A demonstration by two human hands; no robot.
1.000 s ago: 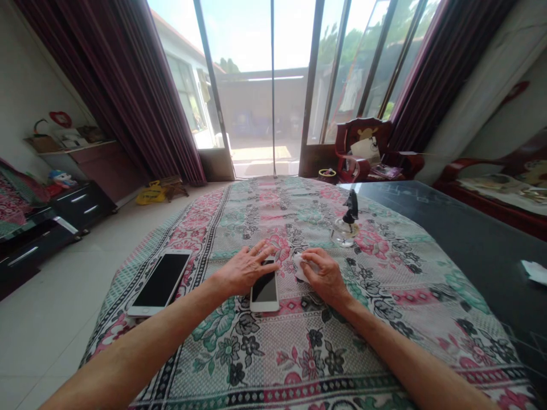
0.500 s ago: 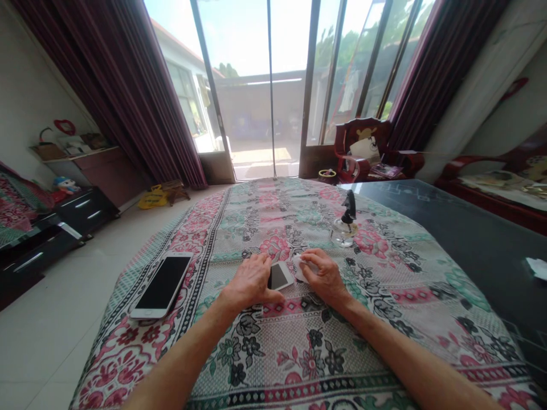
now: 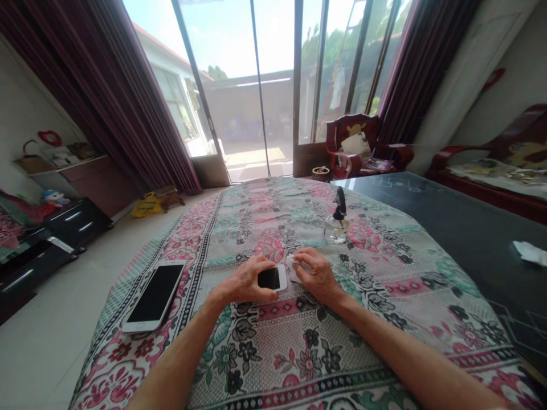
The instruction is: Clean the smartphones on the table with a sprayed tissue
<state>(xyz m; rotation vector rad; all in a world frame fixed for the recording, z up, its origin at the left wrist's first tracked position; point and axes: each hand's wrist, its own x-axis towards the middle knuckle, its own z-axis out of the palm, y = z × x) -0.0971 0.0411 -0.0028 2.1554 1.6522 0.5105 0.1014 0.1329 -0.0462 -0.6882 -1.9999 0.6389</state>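
Frame centre: left hand (image 3: 252,280), fingers part-open, gripping small phone (image 3: 270,278); right hand (image 3: 316,274), fingers pinched on white cloth (image 3: 294,269). Yellow bag (image 3: 146,206), left of frame: dark print, too small to read.

- The person's left hand (image 3: 248,279) is curving, its thumb (image 3: 268,294) spreading apart from the fingers (image 3: 264,263).
- The right hand (image 3: 318,276) is pinching, its fingers (image 3: 306,256) bending inward.
- The left forearm (image 3: 183,344) and right forearm (image 3: 387,339) are angling inward.
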